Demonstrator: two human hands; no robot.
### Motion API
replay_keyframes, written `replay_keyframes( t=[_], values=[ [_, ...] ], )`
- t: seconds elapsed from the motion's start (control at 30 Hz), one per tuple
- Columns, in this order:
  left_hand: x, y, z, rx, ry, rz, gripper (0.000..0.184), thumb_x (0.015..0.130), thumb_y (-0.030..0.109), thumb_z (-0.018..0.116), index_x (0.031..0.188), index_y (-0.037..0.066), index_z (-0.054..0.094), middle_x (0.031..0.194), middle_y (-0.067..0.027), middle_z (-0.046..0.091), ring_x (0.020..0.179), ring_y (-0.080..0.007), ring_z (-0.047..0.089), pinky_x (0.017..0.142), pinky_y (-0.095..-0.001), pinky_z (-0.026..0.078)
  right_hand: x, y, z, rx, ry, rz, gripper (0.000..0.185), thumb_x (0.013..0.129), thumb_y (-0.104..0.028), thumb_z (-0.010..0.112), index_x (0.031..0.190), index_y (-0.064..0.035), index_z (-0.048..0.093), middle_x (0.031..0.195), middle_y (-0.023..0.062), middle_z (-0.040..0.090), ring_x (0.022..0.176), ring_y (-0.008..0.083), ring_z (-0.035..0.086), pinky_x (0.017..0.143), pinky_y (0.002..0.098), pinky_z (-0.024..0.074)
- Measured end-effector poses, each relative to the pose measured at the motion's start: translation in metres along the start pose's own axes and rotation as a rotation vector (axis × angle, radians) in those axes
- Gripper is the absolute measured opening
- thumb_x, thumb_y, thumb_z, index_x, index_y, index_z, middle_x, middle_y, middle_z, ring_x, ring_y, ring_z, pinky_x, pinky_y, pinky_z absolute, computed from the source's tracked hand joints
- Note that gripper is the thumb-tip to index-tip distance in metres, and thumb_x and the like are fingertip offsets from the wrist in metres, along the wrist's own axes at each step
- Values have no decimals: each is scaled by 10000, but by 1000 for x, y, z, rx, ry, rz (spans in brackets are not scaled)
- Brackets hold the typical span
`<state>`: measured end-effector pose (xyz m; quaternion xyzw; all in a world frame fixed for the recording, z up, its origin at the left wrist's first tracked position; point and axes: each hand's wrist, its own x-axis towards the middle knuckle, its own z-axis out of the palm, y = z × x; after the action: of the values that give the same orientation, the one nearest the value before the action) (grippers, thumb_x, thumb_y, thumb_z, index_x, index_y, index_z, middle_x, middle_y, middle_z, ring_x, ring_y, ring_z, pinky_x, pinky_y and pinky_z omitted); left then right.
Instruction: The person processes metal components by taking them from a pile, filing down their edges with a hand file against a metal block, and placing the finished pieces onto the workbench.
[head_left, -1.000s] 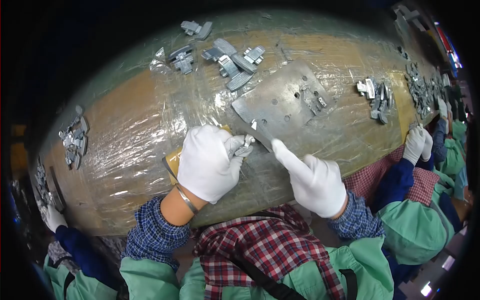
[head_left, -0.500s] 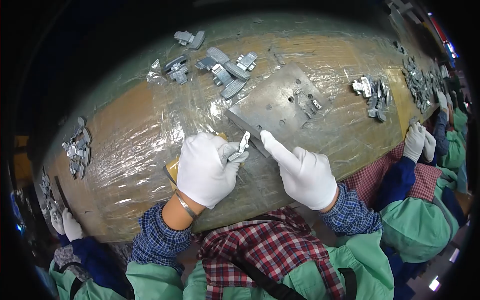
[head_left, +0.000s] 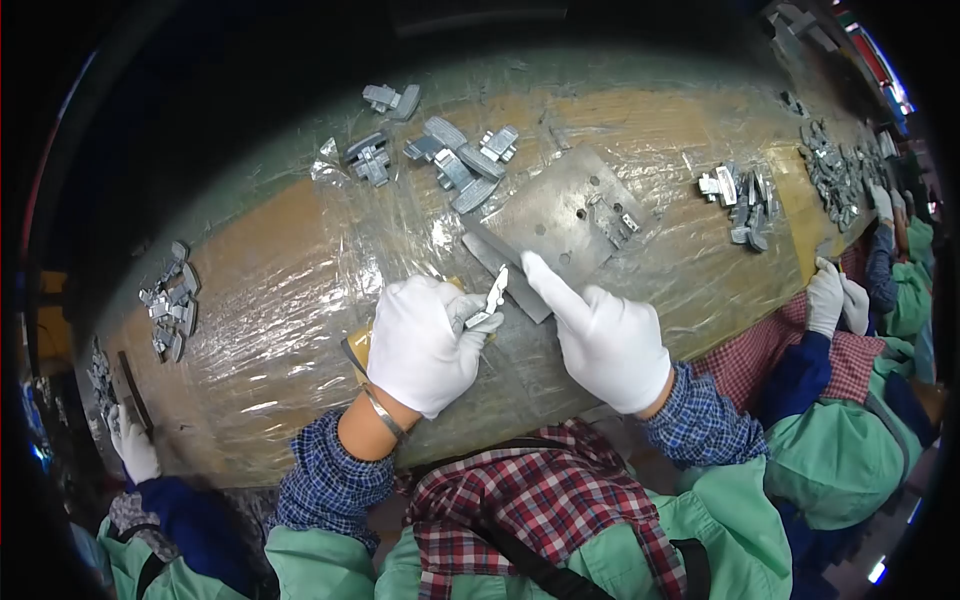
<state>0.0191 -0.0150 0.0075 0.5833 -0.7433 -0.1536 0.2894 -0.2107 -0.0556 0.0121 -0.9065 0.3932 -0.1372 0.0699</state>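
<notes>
My left hand, in a white glove, is closed on a small silvery metal part that sticks up between thumb and fingers. My right hand, also gloved, is closed around what looks like a flat file, its index finger stretched along the top. The file's dark grey blade points up and left, over the near edge of a metal plate; its handle end is hidden in my palm. The held part is just below the blade, with a small gap that is hard to judge. Holes and a small raised fixture mark the plate.
Several metal parts lie beyond the plate, with more piles at left and right. Clear plastic film covers the table. Co-workers' gloved hands show at left and right. A yellow piece lies under my left wrist.
The file's blade now shows more clearly over the plate's edge. My left hand has shifted slightly right with the metal part. The whole view has turned a little.
</notes>
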Motion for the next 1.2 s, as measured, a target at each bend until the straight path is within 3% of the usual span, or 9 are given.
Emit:
replay_keyframes(
  t=[0.27, 0.4, 0.43, 0.6, 0.73, 0.83, 0.97, 1.1, 1.2],
  values=[
    [1, -2, -4, 56, -126, -109, 217, 879, 335, 735, 860, 126, 790, 743, -118, 695, 735, -344, 692, 682, -474, 554, -8, -9, -5, 162, 26, 55, 696, 848, 14, 620, 1507, -205, 590, 745, 120, 641, 600, 321, 643, 593, 433, 548],
    [-4, 0, -4, 202, -157, 0, 229, 892, 317, 680, 998, 132, 764, 740, -85, 686, 759, -294, 706, 684, -443, 533, 15, 9, 13, 778, 80, 240, 341, 1043, -85, 586, 1360, 11, 665, 852, 82, 723, 574, 129, 583, 557, 278, 451],
    [-11, -1, 11, 309, -71, 70, 352, 907, 283, 654, 1216, 122, 700, 774, -76, 687, 795, -269, 702, 711, -420, 513, 17, 6, 3, 1096, -76, 518, 309, 1068, -113, 583, 1313, 47, 683, 862, 41, 716, 579, 67, 537, 540, 229, 400],
    [-24, 6, 13, 318, -50, 48, 684, 916, 207, 667, 1555, 93, 451, 861, -109, 701, 836, -300, 696, 761, -438, 513, 44, -12, 8, 1311, -133, 481, 235, 1014, -109, 692, 1197, 37, 715, 966, -7, 693, 727, 33, 562, 624, 198, 438],
    [-21, -3, -2, -315, 87, -59, 1008, 915, 274, 740, 1675, 69, 111, 1104, -240, 708, 914, -395, 714, 911, -460, 558, 41, -28, 4, 1040, 117, 439, 211, 976, -46, 726, 1178, 13, 723, 1000, 9, 715, 842, 65, 643, 714, 219, 508],
    [-18, 1, -18, -730, -93, -365, 766, 939, 398, 731, 1567, 60, 449, 982, -208, 754, 899, -376, 741, 844, -470, 591, 33, -45, 9, 1071, 279, 305, 182, 948, 17, 747, 1129, 21, 728, 1049, 65, 760, 917, 112, 698, 838, 244, 563],
    [-19, 8, -11, 1, 37, -172, 350, 941, 389, 704, 946, 52, 799, 777, -194, 694, 719, -391, 673, 701, -492, 549, 32, -48, 9, 1004, 281, 235, 201, 987, 2, 704, 1188, 20, 706, 1017, 46, 756, 863, 72, 672, 761, 221, 535],
    [-16, 5, 11, 197, 133, -82, 298, 953, 351, 690, 984, 78, 806, 740, -138, 683, 741, -358, 637, 682, -494, 503, 22, -37, -9, 1155, 232, 573, 218, 1040, -36, 633, 1241, 36, 678, 989, 59, 736, 859, 85, 675, 776, 220, 518],
    [-11, 9, 15, 339, 66, -78, 309, 956, 352, 688, 1034, 76, 801, 743, -129, 680, 731, -351, 625, 671, -487, 490, -2, -19, 3, 1128, 212, 459, 247, 1041, -58, 628, 1260, 48, 671, 921, 59, 735, 797, 90, 675, 737, 231, 520]
  ],
)
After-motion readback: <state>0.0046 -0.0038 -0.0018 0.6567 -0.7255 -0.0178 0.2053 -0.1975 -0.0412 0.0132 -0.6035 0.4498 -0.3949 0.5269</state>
